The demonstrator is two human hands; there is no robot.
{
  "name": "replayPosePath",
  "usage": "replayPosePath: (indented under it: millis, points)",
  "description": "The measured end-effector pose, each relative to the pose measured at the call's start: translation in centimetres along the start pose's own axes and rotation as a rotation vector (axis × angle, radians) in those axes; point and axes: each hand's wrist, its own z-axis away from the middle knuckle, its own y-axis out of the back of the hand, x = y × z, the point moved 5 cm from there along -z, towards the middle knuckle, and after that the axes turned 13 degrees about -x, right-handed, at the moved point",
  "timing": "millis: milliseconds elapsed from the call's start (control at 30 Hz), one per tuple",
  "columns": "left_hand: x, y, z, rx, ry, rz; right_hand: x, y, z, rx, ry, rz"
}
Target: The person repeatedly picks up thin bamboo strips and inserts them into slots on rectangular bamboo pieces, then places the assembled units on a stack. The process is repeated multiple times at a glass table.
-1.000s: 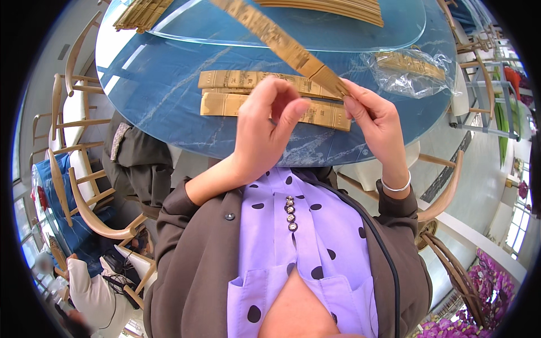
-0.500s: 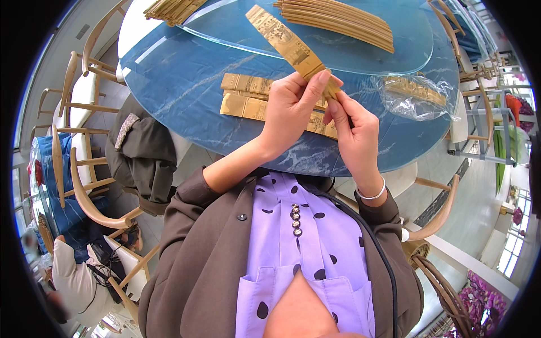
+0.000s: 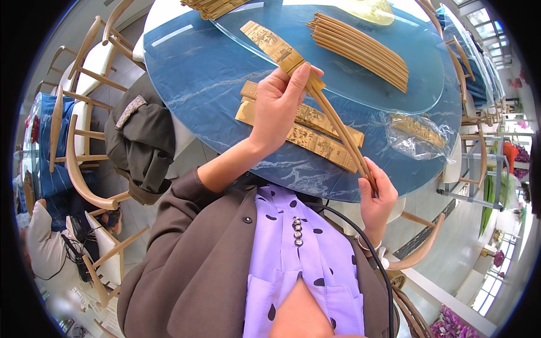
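My left hand [image 3: 279,101] is closed around a gold printed chopstick sleeve [image 3: 269,44], which slants up and to the left. A pair of brown chopsticks [image 3: 338,124] runs from the sleeve's lower end down to my right hand [image 3: 378,200], whose thumb and fingers pinch their near ends. Whether the far tips are inside the sleeve is hidden by my left hand. Below the chopsticks, two more gold printed sleeves [image 3: 321,147] lie side by side on the blue table, partly covered by my left hand.
On the glass turntable [image 3: 425,98] lies a row of loose chopsticks [image 3: 360,50]. A pile of gold sleeves [image 3: 217,8] is at the table's far left. Clear plastic wrap [image 3: 420,135] with gold sleeves sits at right. Wooden chairs [image 3: 79,163] and a dark coat [image 3: 141,141] are around the table.
My right hand has moved down and to the right, away from my left hand, and a long stretch of the chopsticks now shows between them. The view has shifted slightly.
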Motion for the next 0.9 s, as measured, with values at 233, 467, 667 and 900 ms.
replayPosePath:
  millis: [233, 467, 667, 900]
  points:
    - [-1.6, -1.5, 1.0, -0.158, 0.112, -0.008, -0.3, -1.3, 0.8, 0.089, 0.095, 0.120]
    - [-2.4, -1.5, 1.1, -0.159, 0.130, 0.051, -0.2, -3.0, 0.5, 0.119, 0.056, 0.063]
    - [-2.5, -0.5, 0.9, -0.073, 0.061, -0.072, 0.0, -3.3, 0.8, 0.070, -0.017, 0.040]
    - [-2.8, 0.0, 1.6, -0.046, 0.070, -0.082, 1.3, -2.8, 2.9, 0.186, -0.012, 0.142]
